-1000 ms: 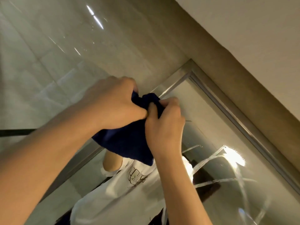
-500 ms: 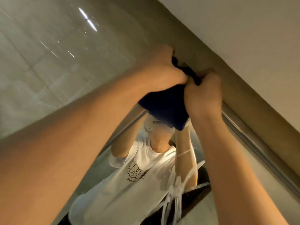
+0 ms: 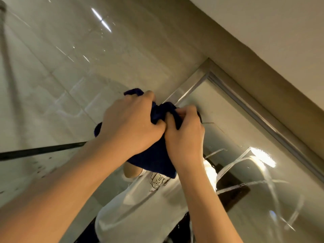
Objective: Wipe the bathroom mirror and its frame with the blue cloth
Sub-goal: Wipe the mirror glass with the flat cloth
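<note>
At the frame (image 3: 185, 92) near the mirror's (image 3: 245, 155) twelve o'clock corner, my left hand (image 3: 130, 123) and right hand (image 3: 185, 137) bunch the cloth (image 3: 152, 160), fingers clamped on it.

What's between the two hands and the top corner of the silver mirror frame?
In the head view, only bare silver mirror frame; left hand and right hand bunch the dark blue cloth below that corner.

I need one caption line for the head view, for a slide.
Both hands, left and right, bunch a blue cloth against the mirror's frame near its upper corner.
</note>
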